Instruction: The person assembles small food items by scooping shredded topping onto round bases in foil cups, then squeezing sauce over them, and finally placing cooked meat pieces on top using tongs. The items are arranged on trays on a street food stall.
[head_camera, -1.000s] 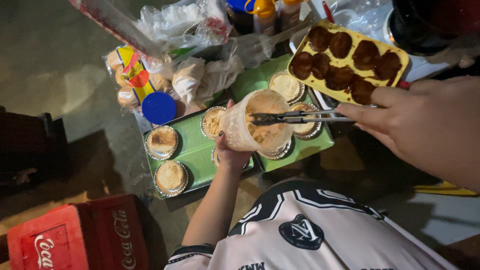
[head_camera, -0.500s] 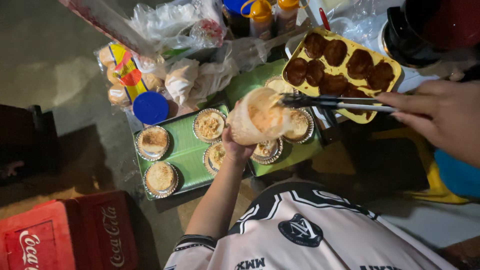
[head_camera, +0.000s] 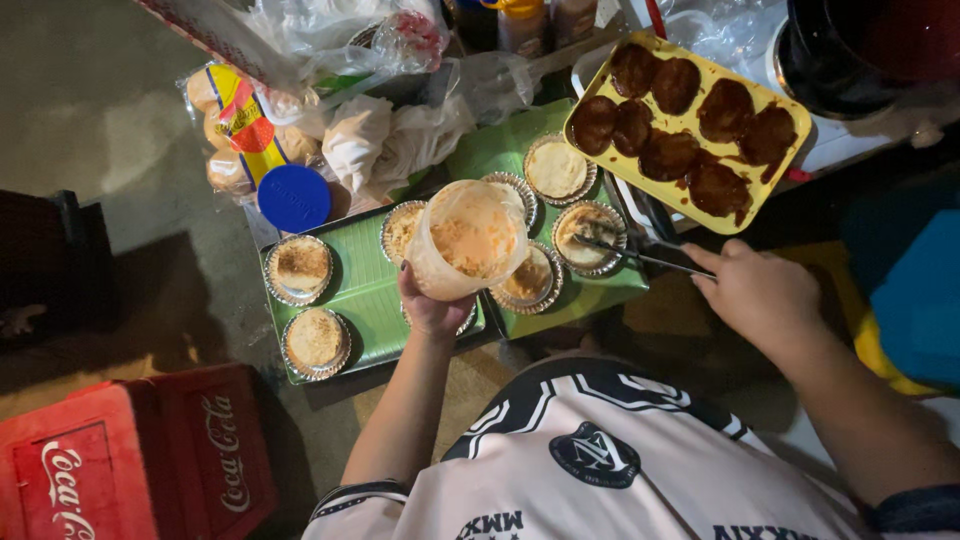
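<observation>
Biggest thing in your spread is the pair of green trays (head_camera: 365, 290) side by side, lined so the little foil cups (head_camera: 300, 268) sit flat and you can reach every one. I count roughly 7 or 8 cups, a few hidden behind the tub.

Up right, the yellow tray (head_camera: 745, 205) of dark round patties (head_camera: 668, 155) sits just beside the green trays, close to your working hand.

Your left hand (head_camera: 432, 308) is wrapped from below around a clear plastic tub (head_camera: 468, 238) of orange sauce, tipped toward you and held above the middle cups, so the mouth stays open to dip into.

Your right hand (head_camera: 760, 295) is closed on metal tongs (head_camera: 640, 255), tips down in 1 cup (head_camera: 588, 236) on the right green tray. Can't tell if the tips pinch anything.

Bagged buns (head_camera: 235, 130) wait at the top left.
</observation>
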